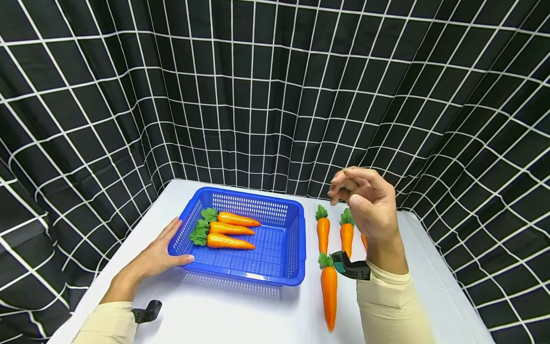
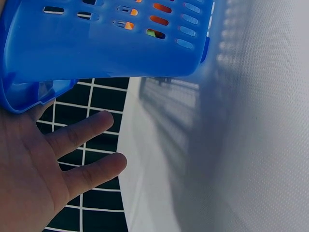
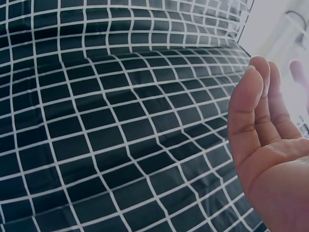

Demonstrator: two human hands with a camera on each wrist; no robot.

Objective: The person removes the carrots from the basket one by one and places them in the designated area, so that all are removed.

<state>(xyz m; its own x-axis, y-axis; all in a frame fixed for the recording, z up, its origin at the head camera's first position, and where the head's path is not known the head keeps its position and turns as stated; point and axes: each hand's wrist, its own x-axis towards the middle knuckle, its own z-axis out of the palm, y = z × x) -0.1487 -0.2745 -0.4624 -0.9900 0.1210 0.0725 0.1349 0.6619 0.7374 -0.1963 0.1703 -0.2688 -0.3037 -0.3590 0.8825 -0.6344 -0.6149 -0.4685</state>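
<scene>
A blue plastic basket [image 1: 258, 282] with slotted walls stands on the white table. Three orange carrots [image 1: 232, 241] with green leafy tops lie side by side in its left half, tips pointing right. My left hand [image 1: 156, 255] touches the basket's left front corner, thumb at the front rim and fingers straight along the outer side. In the left wrist view, two spread fingers [image 2: 91, 174] stand free below the basket wall. My right hand [image 1: 371, 203] is raised above the carrots on the right, holding nothing, its fingers loosely bent. More carrots [image 1: 329, 296] lie on the table below it.
To the basket's right, two carrots [image 1: 323, 234] [image 1: 346, 236] lie behind the front one, and a third shows partly behind my right wrist. A black curtain [image 1: 266, 95] with white grid lines encloses the back and sides of the white table [image 1: 215, 315].
</scene>
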